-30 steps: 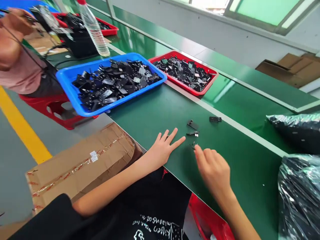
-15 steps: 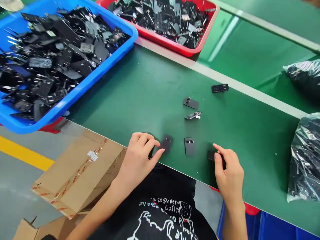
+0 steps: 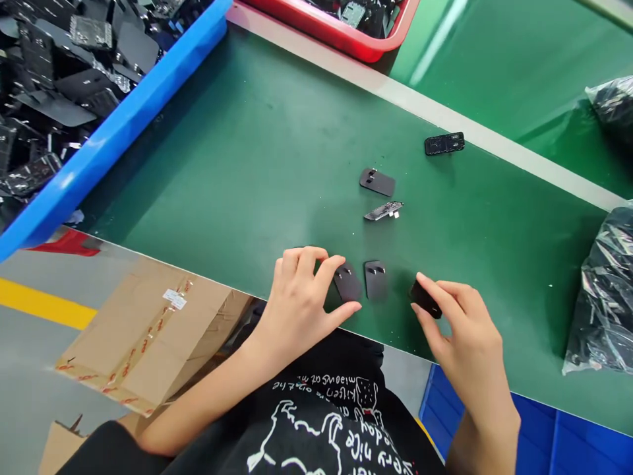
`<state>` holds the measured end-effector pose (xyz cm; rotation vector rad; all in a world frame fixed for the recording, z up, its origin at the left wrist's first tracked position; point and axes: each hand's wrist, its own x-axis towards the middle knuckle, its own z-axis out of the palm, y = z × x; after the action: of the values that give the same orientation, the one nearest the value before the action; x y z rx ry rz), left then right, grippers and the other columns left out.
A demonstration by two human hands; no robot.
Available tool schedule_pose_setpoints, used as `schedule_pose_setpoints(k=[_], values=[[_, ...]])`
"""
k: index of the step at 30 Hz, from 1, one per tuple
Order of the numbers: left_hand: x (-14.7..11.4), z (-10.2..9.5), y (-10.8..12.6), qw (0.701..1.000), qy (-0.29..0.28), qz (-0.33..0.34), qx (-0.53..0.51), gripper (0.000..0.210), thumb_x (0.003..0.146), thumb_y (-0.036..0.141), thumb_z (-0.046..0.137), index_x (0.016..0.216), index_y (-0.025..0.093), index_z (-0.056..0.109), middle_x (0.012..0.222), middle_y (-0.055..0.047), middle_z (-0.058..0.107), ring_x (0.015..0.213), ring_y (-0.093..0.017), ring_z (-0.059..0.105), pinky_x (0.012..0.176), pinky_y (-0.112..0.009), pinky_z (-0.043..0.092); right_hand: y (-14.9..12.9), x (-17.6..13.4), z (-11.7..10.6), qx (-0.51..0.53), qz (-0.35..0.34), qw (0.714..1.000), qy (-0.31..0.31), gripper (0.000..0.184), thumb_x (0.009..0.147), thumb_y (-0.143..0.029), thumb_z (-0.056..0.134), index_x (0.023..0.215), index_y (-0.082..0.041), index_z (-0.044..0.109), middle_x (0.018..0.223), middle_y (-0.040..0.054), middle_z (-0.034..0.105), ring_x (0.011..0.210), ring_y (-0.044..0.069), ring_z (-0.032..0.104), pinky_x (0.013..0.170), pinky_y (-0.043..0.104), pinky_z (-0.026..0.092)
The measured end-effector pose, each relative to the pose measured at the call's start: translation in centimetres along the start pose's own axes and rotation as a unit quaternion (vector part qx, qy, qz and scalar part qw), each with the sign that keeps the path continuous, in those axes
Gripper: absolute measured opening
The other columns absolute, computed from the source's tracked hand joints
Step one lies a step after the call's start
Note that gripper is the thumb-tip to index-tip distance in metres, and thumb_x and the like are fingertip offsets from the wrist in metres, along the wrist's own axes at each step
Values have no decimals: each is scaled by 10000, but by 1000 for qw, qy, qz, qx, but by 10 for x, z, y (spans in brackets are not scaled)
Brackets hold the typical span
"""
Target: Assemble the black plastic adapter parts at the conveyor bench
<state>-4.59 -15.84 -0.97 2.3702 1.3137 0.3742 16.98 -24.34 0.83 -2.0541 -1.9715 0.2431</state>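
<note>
My right hand pinches a small black plastic piece between thumb and fingertips, just over the green table. My left hand is at the table's front edge with thumb and index finger apart. They reach around a dark flat plate with two metal prongs; the index fingertip is at its upper edge. Beside it lies a similar pronged plate. Farther back are another pronged plate, a thin piece with white tabs and a black rectangular shell.
A blue bin heaped with black parts stands at the left. Behind the table's pale strip is a red bin of parts. Plastic-wrapped black bundles sit at the right. Below the front edge are a cardboard box and blue crates.
The view has tilted nearer to the table. My left hand has moved right, and the pronged plate beside it now lies closer to its neighbour. My right hand's fingertips have closed on the black piece.
</note>
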Motion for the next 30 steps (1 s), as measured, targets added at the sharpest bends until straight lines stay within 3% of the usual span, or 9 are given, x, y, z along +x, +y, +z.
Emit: schedule_pose_setpoints(k=[5,8,13,19,26,30], values=[[12,6,5,997,-41,55,-27,470,806,288,579,1252,184,475,1105,-101,490,1031,-248,367,891,-423,392,-6,14,11,184,85,973,111,402,812,-227,604,1197,-253,491,974,33,554,800,139,575,663,278,515],[19,6,4,996,-46,73,-34,524,782,313,615,1269,188,466,1124,-102,481,1039,-253,351,891,-432,394,-6,11,24,200,121,958,168,352,781,-246,646,1104,-223,508,1024,53,570,915,178,585,729,314,527],[25,8,4,992,-66,104,-34,478,805,322,589,1255,202,487,1126,-100,484,1028,-248,346,881,-437,400,-1,-13,29,45,58,990,120,251,821,-166,587,1068,-203,562,1106,83,586,1024,211,539,863,376,466],[31,6,6,990,-81,114,-34,452,798,313,591,1234,225,514,1118,-93,478,1028,-252,346,893,-454,389,3,-22,26,30,35,995,91,284,811,-243,620,1087,-197,572,1139,101,562,1028,231,492,871,409,451],[40,6,10,985,-101,131,-41,472,802,317,581,1260,241,492,1131,-88,478,1055,-255,357,916,-459,381,0,-10,31,28,27,993,114,203,803,-245,634,989,-176,592,1033,95,589,968,220,512,844,391,451],[37,0,5,989,-51,124,-60,579,777,357,619,1312,236,432,1134,-89,501,1057,-251,407,922,-447,393,5,-16,26,34,42,984,168,187,791,-249,648,968,-206,607,990,63,620,926,207,565,803,361,468]])
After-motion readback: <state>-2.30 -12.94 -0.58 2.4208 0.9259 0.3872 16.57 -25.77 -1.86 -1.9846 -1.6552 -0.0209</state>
